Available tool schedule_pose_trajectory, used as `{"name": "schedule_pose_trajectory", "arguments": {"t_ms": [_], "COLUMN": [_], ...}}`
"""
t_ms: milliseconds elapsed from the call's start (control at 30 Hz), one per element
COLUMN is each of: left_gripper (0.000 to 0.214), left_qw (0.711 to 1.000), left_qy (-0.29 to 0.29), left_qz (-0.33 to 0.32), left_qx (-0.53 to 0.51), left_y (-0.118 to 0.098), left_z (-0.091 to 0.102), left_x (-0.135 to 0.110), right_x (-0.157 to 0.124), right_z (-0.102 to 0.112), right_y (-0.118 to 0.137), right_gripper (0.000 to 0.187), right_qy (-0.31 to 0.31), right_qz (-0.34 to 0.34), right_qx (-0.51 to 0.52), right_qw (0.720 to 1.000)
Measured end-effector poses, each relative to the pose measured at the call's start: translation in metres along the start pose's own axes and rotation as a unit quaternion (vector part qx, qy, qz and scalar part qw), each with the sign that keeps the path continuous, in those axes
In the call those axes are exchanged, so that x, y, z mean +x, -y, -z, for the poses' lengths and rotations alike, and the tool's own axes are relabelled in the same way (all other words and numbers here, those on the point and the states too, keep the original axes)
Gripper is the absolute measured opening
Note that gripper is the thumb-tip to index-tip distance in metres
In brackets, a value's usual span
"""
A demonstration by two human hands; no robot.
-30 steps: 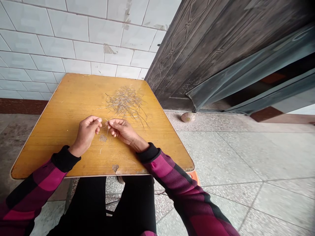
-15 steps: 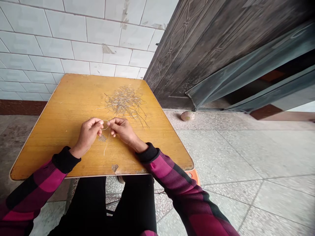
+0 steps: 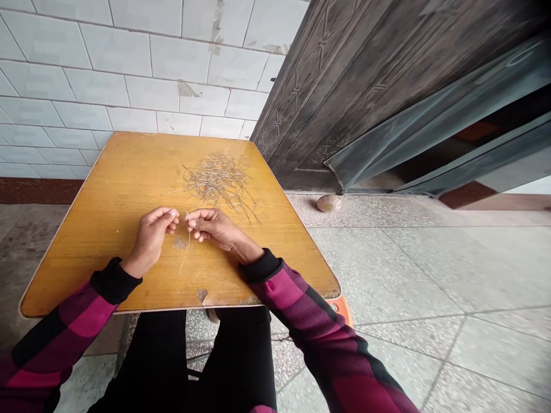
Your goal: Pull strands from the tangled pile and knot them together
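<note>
A thin pale wire (image 3: 184,261) hangs from the fingertips of my right hand (image 3: 215,228), which is closed in a pinch on it. Its short upper end shows above the fingers, and the lower end dangles over the table. Just to the left, my left hand (image 3: 151,235) is also pinched, thumb against forefinger; whether it grips part of the wire cannot be made out. A narrow gap separates the two hands. Beyond them, a tangled heap of thin wires (image 3: 217,178) lies on the yellow wooden table (image 3: 99,218), with loose ends sticking out toward my right hand.
White wall tiles (image 3: 142,63) rise behind the table. At the right stand a dark carved door (image 3: 327,86) and a greenish hanging curtain (image 3: 387,137). A round pale object (image 3: 329,203) rests on the floor, and an orange stool edge (image 3: 343,310) shows beside the table.
The wire loop that spanned both hands no longer shows between them. My hands have drawn slightly apart, and the wire now hangs from the right fingers. The heap has stayed put.
</note>
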State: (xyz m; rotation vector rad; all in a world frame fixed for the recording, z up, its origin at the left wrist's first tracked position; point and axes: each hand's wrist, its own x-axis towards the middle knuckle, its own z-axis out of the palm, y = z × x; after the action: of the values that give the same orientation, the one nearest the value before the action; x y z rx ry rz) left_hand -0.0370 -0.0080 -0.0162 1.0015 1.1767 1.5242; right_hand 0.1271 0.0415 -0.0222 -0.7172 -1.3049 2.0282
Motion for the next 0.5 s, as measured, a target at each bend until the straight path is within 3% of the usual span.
{"name": "schedule_pose_trajectory", "arguments": {"t_ms": [233,333,400,500], "left_gripper": [0.019,0.017,0.021,0.022], "left_qw": [0.998,0.977,0.926,0.805], "left_qy": [0.019,0.041,0.07,0.118], "left_qz": [-0.033,-0.129,-0.25,-0.406], "left_qx": [0.058,0.168,0.275,0.415], "left_y": [0.003,0.001,-0.003,-0.011], "left_z": [0.004,0.011,0.016,0.021], "left_x": [0.004,0.007,0.009,0.01], "right_x": [0.0,-0.002,-0.005,-0.008], "right_z": [-0.001,0.002,0.004,0.005], "right_y": [0.004,0.01,0.014,0.018], "right_gripper": [0.02,0.014,0.01,0.005], "right_qy": [-0.06,-0.046,-0.022,-0.002], "right_qz": [0.046,0.031,0.01,-0.015], "right_qx": [-0.1,-0.128,-0.149,-0.169], "right_qw": [0.992,0.99,0.989,0.986]}}
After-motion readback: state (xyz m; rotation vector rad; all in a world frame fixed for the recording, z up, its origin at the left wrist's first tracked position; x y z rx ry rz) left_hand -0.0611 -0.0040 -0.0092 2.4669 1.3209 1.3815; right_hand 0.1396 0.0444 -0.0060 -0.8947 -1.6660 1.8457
